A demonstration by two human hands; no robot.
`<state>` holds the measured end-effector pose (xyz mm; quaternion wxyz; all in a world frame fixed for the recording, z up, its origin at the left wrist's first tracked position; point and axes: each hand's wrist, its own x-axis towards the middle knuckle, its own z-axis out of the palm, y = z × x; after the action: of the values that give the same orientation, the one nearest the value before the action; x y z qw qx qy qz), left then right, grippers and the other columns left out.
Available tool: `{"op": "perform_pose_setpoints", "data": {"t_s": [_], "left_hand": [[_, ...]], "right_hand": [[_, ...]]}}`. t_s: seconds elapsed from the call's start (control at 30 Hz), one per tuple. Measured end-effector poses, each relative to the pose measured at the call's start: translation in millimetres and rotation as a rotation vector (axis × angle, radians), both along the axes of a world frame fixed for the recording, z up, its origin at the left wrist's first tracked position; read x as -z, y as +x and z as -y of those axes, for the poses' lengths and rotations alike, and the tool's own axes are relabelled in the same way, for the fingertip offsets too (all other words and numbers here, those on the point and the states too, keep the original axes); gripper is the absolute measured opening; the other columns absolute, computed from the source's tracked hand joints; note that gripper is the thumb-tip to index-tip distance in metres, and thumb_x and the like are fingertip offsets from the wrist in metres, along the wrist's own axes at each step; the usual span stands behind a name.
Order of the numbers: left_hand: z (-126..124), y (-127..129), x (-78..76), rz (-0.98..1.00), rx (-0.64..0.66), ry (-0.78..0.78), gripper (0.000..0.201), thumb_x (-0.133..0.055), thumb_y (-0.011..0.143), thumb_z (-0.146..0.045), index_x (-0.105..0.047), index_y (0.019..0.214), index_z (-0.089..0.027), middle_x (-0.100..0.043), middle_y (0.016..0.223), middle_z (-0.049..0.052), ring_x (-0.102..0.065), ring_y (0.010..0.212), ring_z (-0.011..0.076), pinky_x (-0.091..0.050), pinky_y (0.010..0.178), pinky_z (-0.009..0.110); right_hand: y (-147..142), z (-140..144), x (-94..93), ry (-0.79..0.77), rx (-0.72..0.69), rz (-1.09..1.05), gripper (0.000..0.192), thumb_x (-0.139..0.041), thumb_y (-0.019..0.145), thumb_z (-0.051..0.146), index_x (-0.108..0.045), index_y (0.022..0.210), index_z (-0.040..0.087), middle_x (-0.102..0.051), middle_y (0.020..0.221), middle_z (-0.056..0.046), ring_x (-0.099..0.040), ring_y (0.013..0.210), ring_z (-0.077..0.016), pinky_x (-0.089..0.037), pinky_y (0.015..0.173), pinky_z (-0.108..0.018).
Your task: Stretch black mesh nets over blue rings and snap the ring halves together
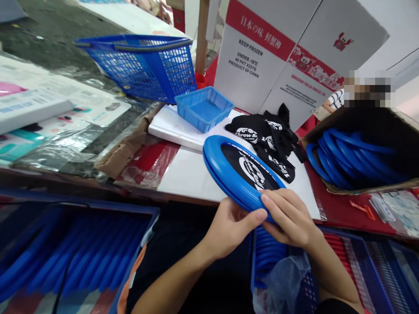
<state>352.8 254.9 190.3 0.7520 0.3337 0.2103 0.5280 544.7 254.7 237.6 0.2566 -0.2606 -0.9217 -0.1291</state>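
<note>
both hands are at a blue disc [245, 172], which is tilted above the near edge of a white sheet [186, 179] on the table. the disc has a thick ringed rim and a black mesh centre with white print. the left hand [225, 229] grips the near rim, its thumb along the edge and its fingers mostly hidden underneath. the right hand [294, 213] is closed on the right end of the rim, fingers over the top; the two hands nearly meet there.

just beyond the disc, to the right, black cloths [268, 135] with white print lie in a loose heap. far of the disc, a light blue tray [204, 109] sits on a white slab [173, 128], with a blue basket [144, 65] farther left. a white carton [258, 56] marked "keep frozen" stands upright behind the cloths. on the right, an open box [399, 126] lies with blue rings [353, 157] inside; a person's striped sleeve [336, 99] shows beyond it.

below the table, a crate [131, 261] on the near left holds more blue rings, and a clear bag [286, 279] hangs under the right hand.
</note>
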Motion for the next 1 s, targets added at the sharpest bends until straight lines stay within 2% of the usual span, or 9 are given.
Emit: {"op": "perform_pose_setpoints", "data": {"t_s": [0.23, 0.37, 0.5, 0.57, 0.63, 0.7, 0.77, 0.87, 1.0], "left_hand": [[-6, 6, 35.8, -0.096, -0.03, -0.468, 0.07, -0.102, 0.049, -0.067, -0.077, 0.083, -0.011, -0.076, 0.078, 0.006, -0.071, 0.07, 0.0186, -0.065, 0.059, 0.028], [15, 9, 53.3, -0.113, -0.067, -0.645, 0.063, -0.105, 0.044, -0.055, -0.069, 0.071, -0.012, -0.07, 0.069, 0.002, -0.066, 0.064, 0.0158, -0.063, 0.055, 0.027], [36, -3, 68.4, -0.181, -0.087, -0.767, 0.054, -0.103, 0.045, -0.042, -0.067, 0.076, -0.015, -0.07, 0.068, 0.0, -0.065, 0.062, 0.0158, -0.058, 0.053, 0.026], [39, -15, 76.5, -0.221, -0.107, -0.785, 0.051, -0.099, 0.05, -0.04, -0.069, 0.083, -0.015, -0.073, 0.073, 0.001, -0.066, 0.064, 0.017, -0.057, 0.054, 0.026], [37, -27, 83.7, -0.261, -0.104, -0.782, 0.053, -0.097, 0.052, -0.038, -0.072, 0.093, -0.015, -0.077, 0.081, 0.004, -0.07, 0.069, 0.02, -0.057, 0.057, 0.028], [33, -38, 89.0, -0.292, -0.105, -0.778, 0.058, -0.096, 0.051, -0.035, -0.073, 0.101, -0.016, -0.079, 0.085, 0.005, -0.074, 0.075, 0.0237, -0.061, 0.063, 0.031], [31, -43, 92.0, -0.318, -0.138, -0.77, 0.064, -0.096, 0.051, -0.032, -0.073, 0.109, -0.017, -0.08, 0.087, 0.003, -0.077, 0.084, 0.0266, -0.064, 0.073, 0.034], [33, -41, 94.0, -0.352, -0.212, -0.735, 0.066, -0.094, 0.059, -0.03, -0.071, 0.12, -0.021, -0.08, 0.09, 0.001, -0.079, 0.095, 0.028, -0.065, 0.088, 0.037], [36, -37, 97.1, -0.399, -0.224, -0.628, 0.064, -0.093, 0.07, -0.038, -0.072, 0.128, -0.021, -0.082, 0.102, 0.005, -0.078, 0.111, 0.0316, -0.062, 0.102, 0.043]], "right_hand": [[-14, 9, 53.3, 0.261, 0.127, 0.227, 0.026, -0.058, 0.105, 0.017, -0.074, 0.123, 0.009, -0.083, 0.113, -0.02, -0.075, 0.094, -0.0265, -0.063, 0.079, -0.04], [-15, 25, 79.1, 0.177, 0.101, 0.22, 0.027, -0.052, 0.106, 0.013, -0.076, 0.117, 0.01, -0.084, 0.113, -0.018, -0.074, 0.093, -0.0239, -0.06, 0.083, -0.038], [2, 50, 100.3, 0.012, 0.073, 0.086, 0.027, -0.051, 0.111, 0.028, -0.074, 0.119, 0.018, -0.083, 0.118, -0.013, -0.073, 0.101, -0.0225, -0.058, 0.094, -0.042], [13, 64, 114.9, -0.049, 0.206, -0.071, 0.028, -0.051, 0.109, 0.025, -0.072, 0.126, 0.017, -0.081, 0.125, -0.014, -0.072, 0.115, -0.0231, -0.056, 0.103, -0.045], [18, 78, 132.5, -0.132, 0.499, -0.289, 0.034, -0.056, 0.103, 0.022, -0.07, 0.134, 0.02, -0.073, 0.141, -0.016, -0.067, 0.13, -0.0274, -0.053, 0.109, -0.051], [12, 91, 150.6, -0.233, 0.843, -0.626, 0.039, -0.066, 0.099, 0.028, -0.069, 0.137, 0.024, -0.062, 0.155, -0.016, -0.06, 0.141, -0.0332, -0.051, 0.113, -0.058], [-3, 100, 165.8, -0.389, 1.05, -1.085, 0.043, -0.072, 0.097, 0.037, -0.066, 0.139, 0.026, -0.066, 0.151, -0.014, -0.064, 0.138, -0.0327, -0.054, 0.112, -0.057], [-27, 105, 176.0, -0.799, 0.977, -1.701, 0.044, -0.071, 0.098, 0.053, -0.069, 0.134, 0.028, -0.082, 0.124, -0.008, -0.078, 0.114, -0.0282, -0.063, 0.102, -0.05], [-33, 96, 166.1, -1.121, 0.805, -2.023, 0.048, -0.085, 0.079, 0.067, -0.082, 0.105, 0.027, -0.086, 0.112, -0.006, -0.082, 0.102, -0.032, -0.066, 0.098, -0.051]]}}
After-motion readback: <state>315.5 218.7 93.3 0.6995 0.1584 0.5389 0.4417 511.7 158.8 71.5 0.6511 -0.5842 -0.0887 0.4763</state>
